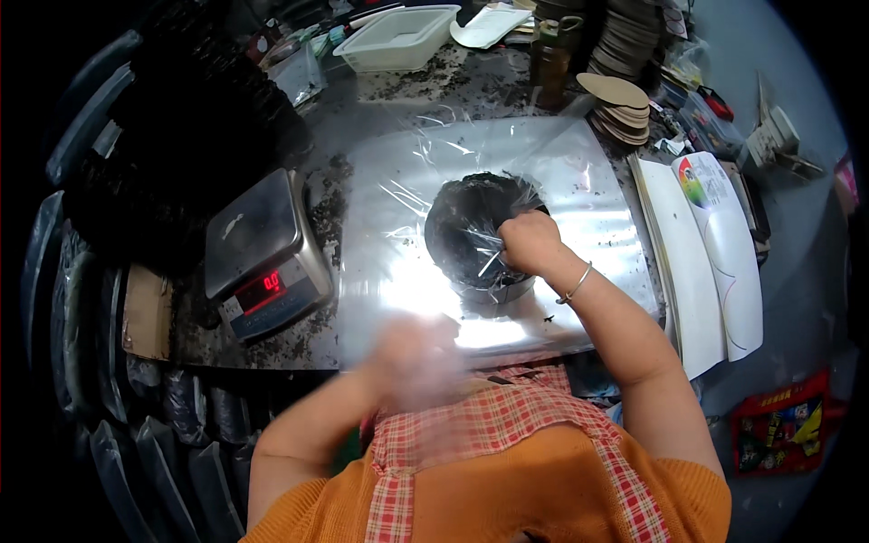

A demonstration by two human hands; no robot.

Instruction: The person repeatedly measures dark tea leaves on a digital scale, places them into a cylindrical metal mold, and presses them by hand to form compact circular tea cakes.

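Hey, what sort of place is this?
Probably a small packing workshop: a digital scale sits on the worktable, brown discs are stacked at its far right, and the right hand holds clear plastic at a dark round mass.

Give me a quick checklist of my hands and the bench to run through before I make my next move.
1. Right hand gripping the clear film: ok, closed on it.
2. Clear film smooth: not ok, creased and bunched by the right hand.
3. Left hand free of any load: cannot tell, it is motion-blurred.
4. Dark round mass within the shiny sheet's edges: ok.
5. Scale display lit: ok, glowing red.
6. Cardboard discs off the sheet: ok, stacked beyond its far right corner.
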